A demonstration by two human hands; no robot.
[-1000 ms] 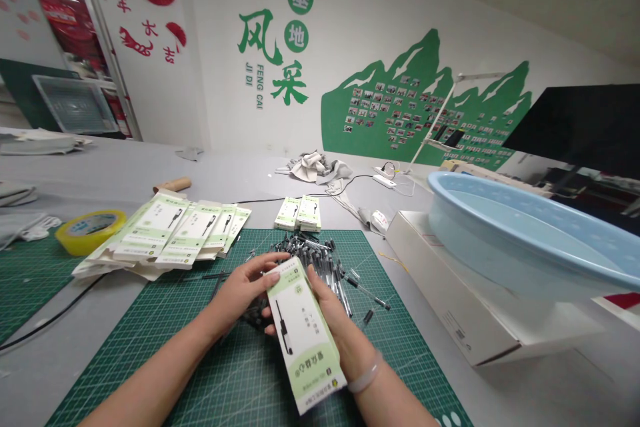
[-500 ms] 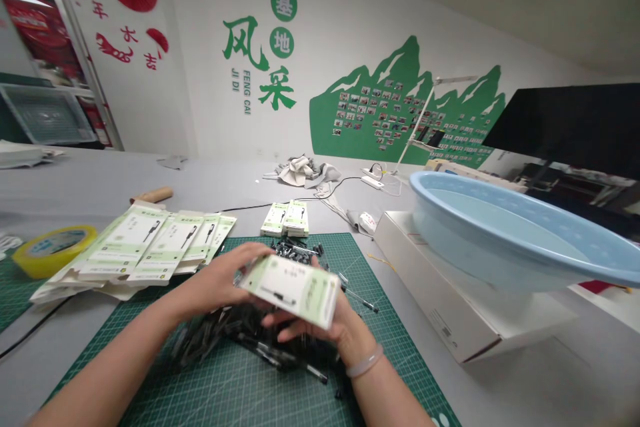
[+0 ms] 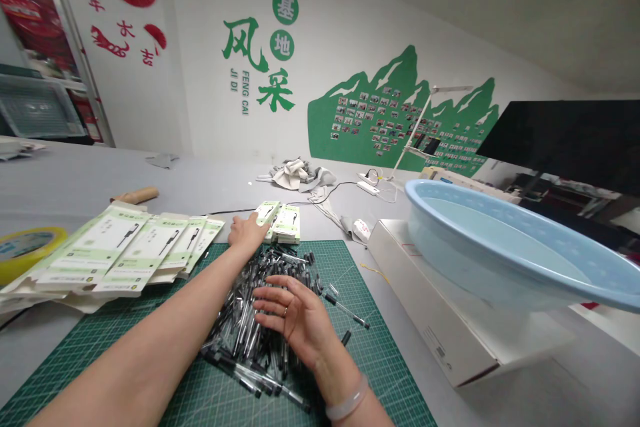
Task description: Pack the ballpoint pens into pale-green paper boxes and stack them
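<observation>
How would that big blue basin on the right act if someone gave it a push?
The blue basin looks like smooth, moulded plastic, so it would probably keep its shape. It seems to sit on the white box with its broad rim reaching past the box's edge, so a push might tip it or shift both together.

Cut off at the edges, covered in the middle
Tape roll (image 3: 54, 242) and blue basin (image 3: 450, 257) run out of view; the right hand (image 3: 295, 320) hides some pens (image 3: 243, 317); the wall photos (image 3: 368, 107) look too tiny to read.
</observation>
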